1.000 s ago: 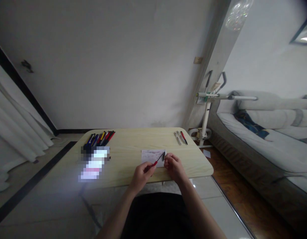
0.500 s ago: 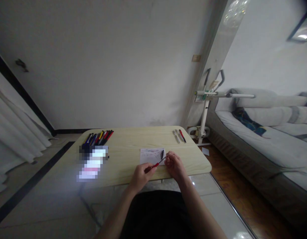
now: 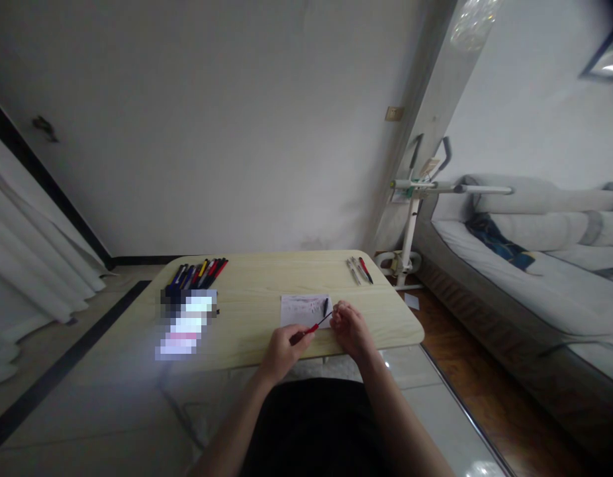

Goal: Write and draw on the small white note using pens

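My left hand (image 3: 282, 346) is closed on a thin red pen part (image 3: 316, 325) that slants up to the right over the near edge of the wooden table (image 3: 257, 311). My right hand (image 3: 349, 326) is closed at the far end of that part, fingers pinched together; what it holds there is too small to make out. A small black piece (image 3: 325, 306) lies on a white slip of paper (image 3: 304, 309) just beyond both hands.
A row of several coloured pens (image 3: 197, 272) lies at the table's far left, a blurred patch in front of it. Three pens (image 3: 359, 269) lie at the far right. An exercise machine (image 3: 410, 212) and a grey sofa (image 3: 525, 252) stand to the right.
Both hands have stayed on the red pen part over the paper. The right hand's fingers drew in to the part's tip. The view shifted slightly.
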### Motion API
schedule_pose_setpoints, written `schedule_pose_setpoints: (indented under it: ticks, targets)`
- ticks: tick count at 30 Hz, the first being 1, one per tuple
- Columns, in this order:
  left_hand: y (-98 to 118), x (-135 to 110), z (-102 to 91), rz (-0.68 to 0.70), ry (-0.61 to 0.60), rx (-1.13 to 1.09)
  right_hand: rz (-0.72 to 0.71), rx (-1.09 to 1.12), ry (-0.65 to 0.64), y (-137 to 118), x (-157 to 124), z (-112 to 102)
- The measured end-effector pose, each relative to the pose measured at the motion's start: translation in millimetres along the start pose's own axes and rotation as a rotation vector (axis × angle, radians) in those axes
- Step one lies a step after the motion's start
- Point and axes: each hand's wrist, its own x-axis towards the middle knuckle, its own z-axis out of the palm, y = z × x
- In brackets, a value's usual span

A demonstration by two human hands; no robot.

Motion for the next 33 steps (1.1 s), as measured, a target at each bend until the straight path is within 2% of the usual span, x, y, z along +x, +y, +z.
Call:
schedule_pose_setpoints:
  ticks: [12, 26, 33]
  targets:
    - [-0.4, -0.3, 1.1, -0.014, 0.015, -0.007, -0.019, 0.010, 0.030, -2.2, 0.3, 1.6]
    - [-2.6, -0.1, 0.1, 0.011, -0.001, 0.034, -0.020, 0.066, 0.004, -3.4, -0.1, 1.9]
    - [-1.2, -0.6, 0.4, 0.019, 0.005, 0.031, 0.005, 0.013, 0.005, -0.6, -0.1, 1.3]
